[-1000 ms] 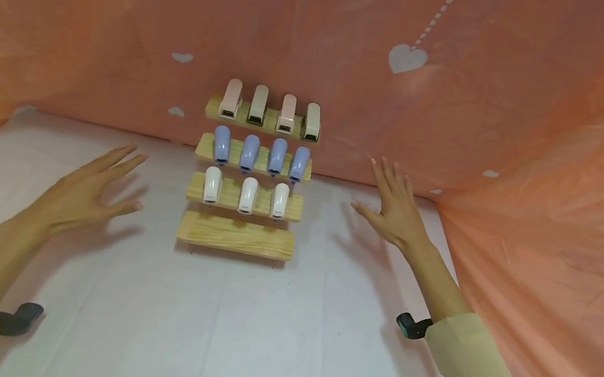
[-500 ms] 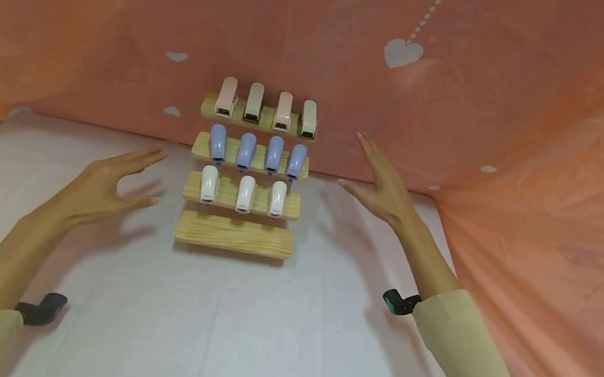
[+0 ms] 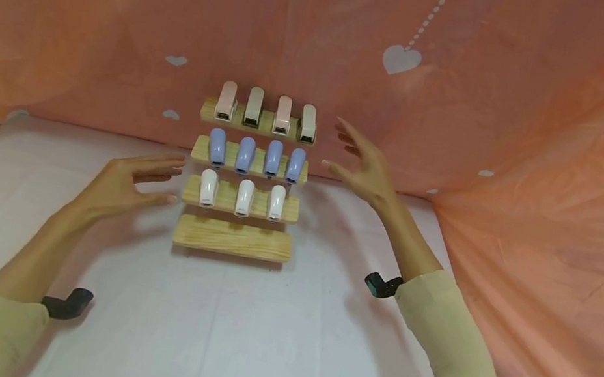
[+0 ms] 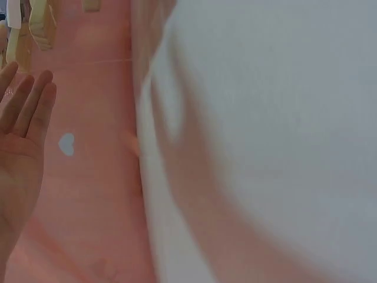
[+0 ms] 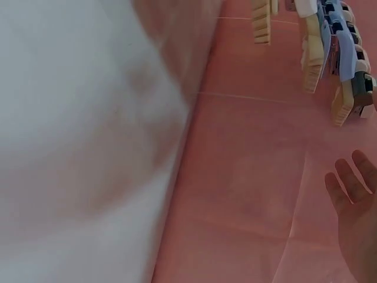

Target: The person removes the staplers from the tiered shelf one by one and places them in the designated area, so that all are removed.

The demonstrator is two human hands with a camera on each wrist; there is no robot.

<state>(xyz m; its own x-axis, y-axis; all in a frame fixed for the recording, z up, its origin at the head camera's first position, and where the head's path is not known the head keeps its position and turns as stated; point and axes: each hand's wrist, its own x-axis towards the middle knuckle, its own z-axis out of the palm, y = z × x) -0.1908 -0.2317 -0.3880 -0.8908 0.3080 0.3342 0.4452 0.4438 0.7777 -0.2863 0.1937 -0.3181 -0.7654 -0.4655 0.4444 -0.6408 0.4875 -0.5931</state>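
A wooden tiered rack (image 3: 232, 239) stands at the back of the white surface. Small staplers sit in rows on it: two pink ones, such as the pink stapler (image 3: 227, 99), and two pale grey-green ones, such as the grey-green stapler (image 3: 254, 105), on top. Below are several blue staplers (image 3: 274, 156), then three white staplers (image 3: 244, 197). My left hand (image 3: 127, 187) hovers just left of the rack, fingers extended, holding nothing. To the right of the upper tiers, my right hand (image 3: 363, 166) is raised with loosely spread fingers, also holding nothing.
A pink-orange cloth (image 3: 445, 106) with pale hearts hangs behind and along both sides. White cloth (image 3: 254, 339) covers the surface in front of the rack. Dark wrist-worn cameras (image 3: 67, 303) protrude from both sleeves.
Both hands have moved inward toward the rack, the left one rightward and the right one leftward and slightly up. The staplers keep their places on the tiers.
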